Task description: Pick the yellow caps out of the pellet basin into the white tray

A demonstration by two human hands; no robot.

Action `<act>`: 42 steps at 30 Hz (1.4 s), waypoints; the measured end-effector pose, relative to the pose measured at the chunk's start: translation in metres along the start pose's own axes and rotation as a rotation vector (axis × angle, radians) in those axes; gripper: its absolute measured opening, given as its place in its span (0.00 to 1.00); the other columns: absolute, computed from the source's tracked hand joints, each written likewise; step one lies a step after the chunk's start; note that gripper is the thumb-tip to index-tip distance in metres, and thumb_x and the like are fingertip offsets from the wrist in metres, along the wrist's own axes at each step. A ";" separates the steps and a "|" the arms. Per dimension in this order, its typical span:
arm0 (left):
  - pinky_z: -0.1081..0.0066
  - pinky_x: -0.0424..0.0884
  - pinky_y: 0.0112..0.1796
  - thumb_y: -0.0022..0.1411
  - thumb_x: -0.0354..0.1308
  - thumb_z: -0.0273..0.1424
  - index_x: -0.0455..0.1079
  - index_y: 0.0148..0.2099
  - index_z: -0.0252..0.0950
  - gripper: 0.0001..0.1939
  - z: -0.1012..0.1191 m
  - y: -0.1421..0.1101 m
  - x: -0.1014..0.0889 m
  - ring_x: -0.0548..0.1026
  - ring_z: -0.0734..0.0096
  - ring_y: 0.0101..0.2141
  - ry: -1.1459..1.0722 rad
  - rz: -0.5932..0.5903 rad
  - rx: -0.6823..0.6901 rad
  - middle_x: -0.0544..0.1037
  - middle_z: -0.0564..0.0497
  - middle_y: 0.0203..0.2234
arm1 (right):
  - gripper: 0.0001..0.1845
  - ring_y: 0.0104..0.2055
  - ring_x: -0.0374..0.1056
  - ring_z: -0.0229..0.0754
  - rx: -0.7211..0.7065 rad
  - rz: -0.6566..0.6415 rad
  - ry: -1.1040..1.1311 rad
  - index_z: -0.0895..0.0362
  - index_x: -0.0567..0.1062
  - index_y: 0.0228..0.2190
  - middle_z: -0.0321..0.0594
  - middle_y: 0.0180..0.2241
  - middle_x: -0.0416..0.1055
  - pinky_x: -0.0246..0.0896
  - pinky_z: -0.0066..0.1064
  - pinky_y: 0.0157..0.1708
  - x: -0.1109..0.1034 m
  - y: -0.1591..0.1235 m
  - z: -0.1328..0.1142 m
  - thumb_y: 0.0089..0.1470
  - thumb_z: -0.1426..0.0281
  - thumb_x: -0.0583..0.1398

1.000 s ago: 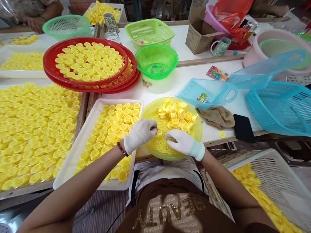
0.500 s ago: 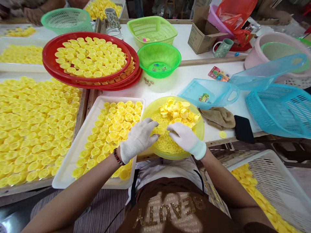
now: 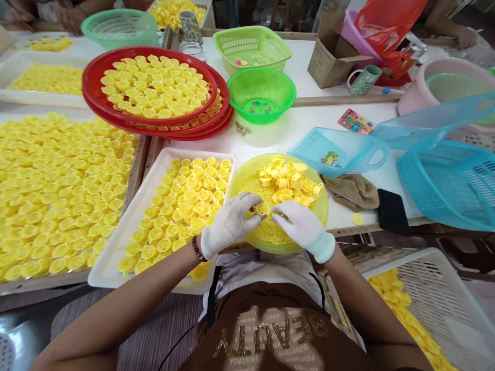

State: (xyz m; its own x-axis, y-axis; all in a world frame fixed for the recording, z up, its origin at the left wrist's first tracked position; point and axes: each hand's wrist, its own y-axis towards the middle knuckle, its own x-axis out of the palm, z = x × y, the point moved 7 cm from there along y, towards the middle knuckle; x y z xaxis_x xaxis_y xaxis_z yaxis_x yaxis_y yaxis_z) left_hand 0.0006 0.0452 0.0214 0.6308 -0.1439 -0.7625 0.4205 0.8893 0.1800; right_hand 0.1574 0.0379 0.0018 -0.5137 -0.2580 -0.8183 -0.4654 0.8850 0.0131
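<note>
My left hand point(image 3: 234, 221), in a white knit glove, pinches a small round yellow plastic cap point(image 3: 263, 208) with a ringed top, over the yellow bowl point(image 3: 319, 221). Close by on the right is my right hand point(image 3: 299, 224), also gloved, its fingers drawn together at the cap's edge; what they hold, if anything, is hidden. Small yellow pellets point(image 3: 276, 234) fill the bowl's lower part. A heap of loose yellow caps point(image 3: 288, 180) rests on them at the far side. Left of the bowl, a white tray point(image 3: 112, 257) holds many finished-looking caps, ringed faces upward.
Stacked red trays point(image 3: 91, 98) of caps stand behind the white tray. A green bowl point(image 3: 263, 98), blue scoop point(image 3: 340, 154), brown cloth point(image 3: 350, 191), black phone-like slab point(image 3: 392, 211) and blue basket point(image 3: 448, 180) lie beyond and to the right. Co-workers' hands point(image 3: 71, 18) show at the far left.
My left hand has opened out from a closed pinch and now holds a cap between thumb and fingers, slightly farther right. My right hand's fingers have come together beside it. The view has shifted slightly.
</note>
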 end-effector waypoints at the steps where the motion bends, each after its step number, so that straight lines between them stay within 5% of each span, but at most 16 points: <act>1: 0.64 0.73 0.44 0.63 0.60 0.33 0.69 0.47 0.36 0.11 0.001 -0.003 -0.005 0.76 0.64 0.41 0.005 0.015 0.002 0.78 0.47 0.40 | 0.08 0.44 0.71 0.48 0.022 -0.021 -0.024 0.55 0.75 0.39 0.43 0.39 0.74 0.63 0.39 0.46 0.003 -0.001 0.000 0.64 0.67 0.57; 4: 0.65 0.73 0.46 0.65 0.60 0.34 0.69 0.51 0.36 0.14 -0.002 -0.019 -0.038 0.77 0.64 0.44 0.051 0.088 -0.021 0.79 0.47 0.44 | 0.09 0.44 0.71 0.49 0.074 -0.109 -0.104 0.56 0.75 0.39 0.44 0.39 0.74 0.63 0.39 0.45 0.014 -0.005 0.005 0.63 0.65 0.57; 9: 0.65 0.72 0.45 0.64 0.59 0.34 0.70 0.48 0.37 0.11 -0.028 -0.074 -0.117 0.77 0.65 0.41 0.269 0.142 -0.255 0.79 0.48 0.41 | 0.11 0.44 0.70 0.47 0.068 -0.225 -0.109 0.55 0.74 0.39 0.44 0.39 0.72 0.62 0.38 0.45 0.029 -0.007 0.007 0.63 0.63 0.55; 12: 0.64 0.71 0.43 0.64 0.58 0.36 0.70 0.46 0.37 0.11 -0.050 -0.111 -0.134 0.76 0.62 0.41 0.440 0.060 -0.404 0.77 0.47 0.42 | 0.11 0.45 0.70 0.48 0.061 -0.246 -0.114 0.56 0.75 0.39 0.44 0.40 0.72 0.62 0.38 0.45 0.032 -0.004 0.005 0.63 0.63 0.55; 17: 0.62 0.71 0.42 0.65 0.54 0.35 0.70 0.45 0.37 0.10 -0.082 -0.136 -0.104 0.76 0.58 0.40 0.564 -0.061 -0.512 0.78 0.46 0.38 | 0.12 0.44 0.71 0.49 0.067 -0.261 -0.144 0.56 0.75 0.39 0.44 0.40 0.72 0.62 0.39 0.46 0.036 -0.002 0.003 0.63 0.63 0.55; 21: 0.61 0.71 0.45 0.64 0.53 0.32 0.69 0.48 0.34 0.12 -0.101 -0.132 -0.085 0.77 0.56 0.43 0.514 -0.016 -0.579 0.79 0.43 0.41 | 0.11 0.44 0.71 0.48 0.053 -0.262 -0.137 0.55 0.74 0.39 0.44 0.39 0.73 0.62 0.39 0.47 0.037 -0.006 0.006 0.63 0.64 0.55; 29: 0.59 0.73 0.43 0.64 0.56 0.36 0.67 0.55 0.36 0.19 -0.091 -0.130 -0.108 0.79 0.56 0.41 0.461 -0.002 -0.465 0.79 0.42 0.43 | 0.14 0.46 0.70 0.50 0.138 -0.243 -0.177 0.57 0.74 0.43 0.47 0.43 0.72 0.62 0.39 0.45 0.025 0.001 0.002 0.63 0.62 0.55; 34: 0.59 0.73 0.44 0.67 0.54 0.37 0.68 0.53 0.37 0.15 -0.046 -0.072 -0.101 0.77 0.59 0.41 0.361 0.059 -0.233 0.77 0.44 0.44 | 0.21 0.41 0.70 0.49 0.133 -0.336 -0.206 0.58 0.73 0.39 0.47 0.42 0.72 0.61 0.36 0.39 0.031 0.019 -0.011 0.56 0.52 0.60; 37: 0.62 0.72 0.44 0.67 0.54 0.33 0.71 0.47 0.36 0.10 -0.011 -0.017 -0.060 0.76 0.61 0.43 0.269 -0.010 -0.067 0.78 0.45 0.43 | 0.20 0.38 0.70 0.48 0.063 -0.410 -0.156 0.57 0.73 0.38 0.46 0.39 0.74 0.60 0.35 0.36 0.037 0.019 -0.013 0.55 0.52 0.61; 42: 0.65 0.71 0.40 0.64 0.58 0.35 0.73 0.43 0.35 0.09 0.024 0.065 0.021 0.76 0.61 0.40 0.262 -0.146 -0.007 0.77 0.46 0.38 | 0.18 0.40 0.72 0.49 0.010 -0.422 -0.098 0.57 0.74 0.45 0.46 0.41 0.76 0.61 0.35 0.38 0.042 0.015 -0.005 0.52 0.65 0.60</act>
State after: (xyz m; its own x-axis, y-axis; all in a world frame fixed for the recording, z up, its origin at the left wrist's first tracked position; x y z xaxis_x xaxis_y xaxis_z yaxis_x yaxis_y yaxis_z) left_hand 0.0571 0.0896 0.0318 0.3740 -0.1543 -0.9145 0.4891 0.8706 0.0531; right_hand 0.1249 0.0380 -0.0296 -0.2086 -0.5606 -0.8014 -0.6125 0.7137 -0.3398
